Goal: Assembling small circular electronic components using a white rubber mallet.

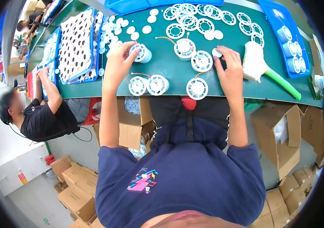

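Observation:
My left hand (pixel 119 62) is at the rim of a white cylindrical housing (pixel 143 55) with a slotted ring face, thumb and fingertips closed on its left edge. A short wire stands up beside those fingers. In my right hand (pixel 230 67), a small white disc (pixel 217 52) is pinched between thumb and fingers. Just left of it lies a housing with a slotted rim (pixel 201 61), touching another with a round white cap (pixel 184 46). Nearer me sit a capped housing (pixel 197 88) and two side-by-side housings, one with a wire (pixel 157 84).
Loose slotted rings (pixel 175 31) and white discs (pixel 146 29) lie across the back of the green table (pixel 116 89). At right are a wrapped, green-handled tool (pixel 283 84) and a blue tray (pixel 305 72) of housings. A tray of dark-centred parts (pixel 76 45) and a co-worker (pixel 50 110) are at left.

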Motion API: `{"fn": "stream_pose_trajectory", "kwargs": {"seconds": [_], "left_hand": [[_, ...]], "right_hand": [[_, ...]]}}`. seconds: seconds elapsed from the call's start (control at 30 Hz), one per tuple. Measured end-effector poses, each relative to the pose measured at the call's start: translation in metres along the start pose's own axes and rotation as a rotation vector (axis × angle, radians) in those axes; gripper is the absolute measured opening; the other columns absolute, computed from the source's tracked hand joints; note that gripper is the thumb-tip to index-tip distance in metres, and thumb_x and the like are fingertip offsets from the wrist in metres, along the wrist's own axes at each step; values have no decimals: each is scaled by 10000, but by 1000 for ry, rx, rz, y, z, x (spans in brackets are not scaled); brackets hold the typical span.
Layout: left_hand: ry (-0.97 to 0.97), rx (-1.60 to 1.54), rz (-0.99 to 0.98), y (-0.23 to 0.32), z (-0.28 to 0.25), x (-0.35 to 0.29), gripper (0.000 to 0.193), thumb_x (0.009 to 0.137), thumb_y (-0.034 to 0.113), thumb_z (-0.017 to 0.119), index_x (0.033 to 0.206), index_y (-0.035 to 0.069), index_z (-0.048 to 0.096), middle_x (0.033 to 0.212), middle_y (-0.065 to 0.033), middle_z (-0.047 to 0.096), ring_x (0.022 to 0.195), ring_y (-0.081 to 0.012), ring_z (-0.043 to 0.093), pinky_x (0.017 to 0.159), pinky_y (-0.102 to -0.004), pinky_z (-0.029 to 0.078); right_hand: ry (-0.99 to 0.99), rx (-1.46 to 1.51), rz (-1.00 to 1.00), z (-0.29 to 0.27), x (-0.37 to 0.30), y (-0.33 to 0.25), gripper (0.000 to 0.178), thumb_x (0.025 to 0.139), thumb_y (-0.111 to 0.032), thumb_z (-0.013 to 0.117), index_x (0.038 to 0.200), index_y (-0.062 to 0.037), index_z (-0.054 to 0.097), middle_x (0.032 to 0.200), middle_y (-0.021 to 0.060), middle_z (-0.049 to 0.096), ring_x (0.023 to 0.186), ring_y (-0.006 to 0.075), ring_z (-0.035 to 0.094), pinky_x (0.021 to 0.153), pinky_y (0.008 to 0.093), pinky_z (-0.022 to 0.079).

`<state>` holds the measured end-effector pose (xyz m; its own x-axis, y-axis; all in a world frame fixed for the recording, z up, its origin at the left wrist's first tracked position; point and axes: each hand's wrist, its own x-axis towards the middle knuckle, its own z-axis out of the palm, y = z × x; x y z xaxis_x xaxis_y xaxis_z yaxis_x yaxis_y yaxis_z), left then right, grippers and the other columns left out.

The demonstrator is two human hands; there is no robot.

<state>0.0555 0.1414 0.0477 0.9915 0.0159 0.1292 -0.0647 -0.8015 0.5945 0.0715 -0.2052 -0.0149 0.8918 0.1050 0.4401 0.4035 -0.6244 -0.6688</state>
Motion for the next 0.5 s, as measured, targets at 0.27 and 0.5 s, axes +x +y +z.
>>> {"fn": "stream_pose_trajectory", "kwargs": {"seconds": [0.27,0.5], "left_hand": [[-88,-309,-21,-14,-5,5,229,965,133,726,1174,41,747,1092,-53,746,934,-128,670,850,-274,517],[-68,-414,-136,-14,-1,7,173,976,158,732,1074,16,739,983,-11,737,882,-70,650,811,-238,501]], "right_hand": [[11,20,-2,0,0,0,255,889,-28,711,1143,-19,687,1189,150,710,1137,344,629,965,432,515],[4,19,-1,2,0,1,251,891,-33,712,1141,-23,688,1185,147,710,1135,341,630,961,433,515]]}}
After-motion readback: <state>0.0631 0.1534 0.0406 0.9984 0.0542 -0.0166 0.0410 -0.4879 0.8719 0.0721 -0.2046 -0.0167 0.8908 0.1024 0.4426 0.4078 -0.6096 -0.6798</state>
